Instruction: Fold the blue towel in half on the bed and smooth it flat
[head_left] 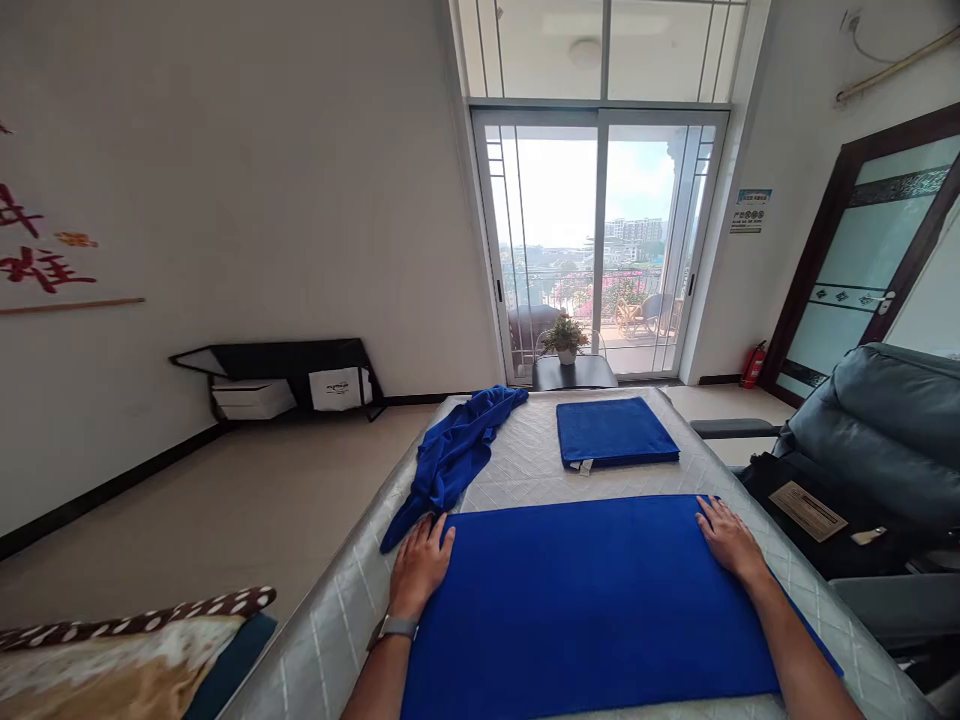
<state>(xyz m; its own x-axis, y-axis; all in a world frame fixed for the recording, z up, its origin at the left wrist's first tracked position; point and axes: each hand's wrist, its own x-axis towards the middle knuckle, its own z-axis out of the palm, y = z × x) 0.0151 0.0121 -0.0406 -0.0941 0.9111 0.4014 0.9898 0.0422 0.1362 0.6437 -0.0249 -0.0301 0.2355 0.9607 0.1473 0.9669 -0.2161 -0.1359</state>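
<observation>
A large blue towel [585,590] lies spread flat on the grey quilted mattress [525,460] in front of me. My left hand [420,562] rests flat on the towel's far left corner, fingers stretched out. My right hand [726,538] lies flat on the far right corner, fingers apart. Beyond them a folded blue towel [615,432] sits neatly on the mattress. A crumpled blue towel [457,452] drapes over the mattress's left edge. A watch is on my left wrist.
A dark recliner chair [870,440] stands close on the right. A small dark table with a potted plant [566,340] is past the mattress, before glass sliding doors. A black shelf [285,375] sits by the left wall. A patterned cushion [112,650] lies bottom left.
</observation>
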